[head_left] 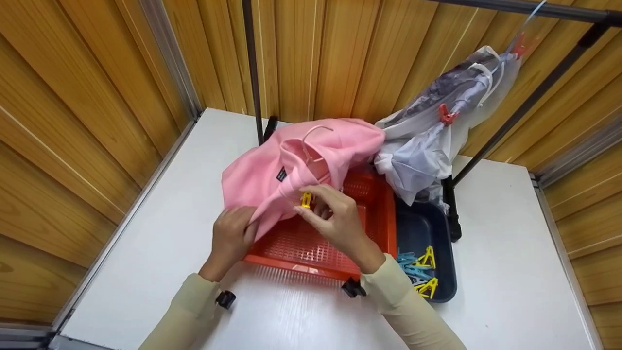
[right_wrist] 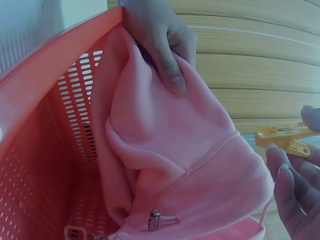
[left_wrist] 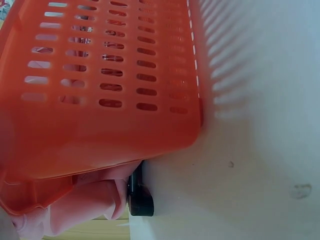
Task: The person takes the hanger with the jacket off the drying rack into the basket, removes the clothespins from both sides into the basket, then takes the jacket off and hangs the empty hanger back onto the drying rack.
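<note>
A pink hoodie (head_left: 257, 170) with a pale hanger (head_left: 308, 146) in its neck lies over the red basket (head_left: 388, 228). My left hand (head_left: 232, 231) grips the cloth at the basket's near left; in the right wrist view that hand (right_wrist: 162, 42) has its thumb on the pink fabric. Between thumb and fingers, my right hand (head_left: 340, 218) pinches a yellow clothespin (head_left: 306, 200) just above the hoodie. The right wrist view shows the clothespin (right_wrist: 282, 136) beside the cloth's edge. In the left wrist view, the basket's slotted wall (left_wrist: 100, 130) hides most of the hoodie.
A dark blue tray (head_left: 449, 272) right of the basket holds several yellow and blue clothespins (head_left: 413, 266). Above it, a white and grey garment (head_left: 423, 141) hangs from the black rack (head_left: 534, 6) with red clothespins (head_left: 447, 114) on it. Wood-patterned walls (head_left: 335, 53) enclose the white table (head_left: 155, 233).
</note>
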Available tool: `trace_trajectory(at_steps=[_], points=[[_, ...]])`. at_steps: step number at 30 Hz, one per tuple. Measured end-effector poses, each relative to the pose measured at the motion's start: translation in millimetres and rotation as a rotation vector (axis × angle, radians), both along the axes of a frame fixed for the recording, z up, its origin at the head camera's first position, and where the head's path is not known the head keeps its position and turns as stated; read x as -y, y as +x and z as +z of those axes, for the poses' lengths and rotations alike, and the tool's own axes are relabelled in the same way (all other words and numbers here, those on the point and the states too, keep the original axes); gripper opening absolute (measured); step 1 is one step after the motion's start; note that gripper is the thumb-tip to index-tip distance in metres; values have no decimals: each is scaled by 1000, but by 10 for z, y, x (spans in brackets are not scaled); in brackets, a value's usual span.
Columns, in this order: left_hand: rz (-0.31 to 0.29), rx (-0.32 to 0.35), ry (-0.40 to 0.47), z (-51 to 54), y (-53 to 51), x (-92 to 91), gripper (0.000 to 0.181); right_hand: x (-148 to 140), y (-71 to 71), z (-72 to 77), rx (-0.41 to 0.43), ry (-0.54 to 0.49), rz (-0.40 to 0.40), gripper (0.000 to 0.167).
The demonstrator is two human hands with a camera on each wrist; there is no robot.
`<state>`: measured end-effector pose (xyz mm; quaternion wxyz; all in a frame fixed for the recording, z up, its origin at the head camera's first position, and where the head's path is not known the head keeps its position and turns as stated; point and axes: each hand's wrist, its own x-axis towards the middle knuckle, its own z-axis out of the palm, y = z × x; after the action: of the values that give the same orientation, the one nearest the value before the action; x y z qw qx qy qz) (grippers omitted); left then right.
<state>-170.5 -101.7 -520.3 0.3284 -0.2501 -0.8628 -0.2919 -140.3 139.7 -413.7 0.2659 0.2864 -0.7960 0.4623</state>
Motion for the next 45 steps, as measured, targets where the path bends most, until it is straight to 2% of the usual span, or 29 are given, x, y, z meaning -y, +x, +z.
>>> trace_trajectory(at_steps=[8, 15, 22, 28, 35, 45], points=[[-1, -6, 1, -3, -2, -8, 9, -158, 51, -17, 64, 3, -35, 30], [-7, -4, 9, -16, -6, -15, 9, -294, 62, -74, 66, 8, -90, 30], [-9, 9, 5, -1, 7, -28, 9, -397, 74, -122, 99, -41, -120, 28], [0, 1, -7, -5, 3, -29, 10, -497, 90, -139, 97, -49, -167, 28], [-5, 2, 18, -9, -5, -31, 9, -577, 92, -168, 103, -53, -212, 29], [-4, -2, 34, -6, -4, -4, 8, -656, 148, -111, 102, -57, -285, 26]])
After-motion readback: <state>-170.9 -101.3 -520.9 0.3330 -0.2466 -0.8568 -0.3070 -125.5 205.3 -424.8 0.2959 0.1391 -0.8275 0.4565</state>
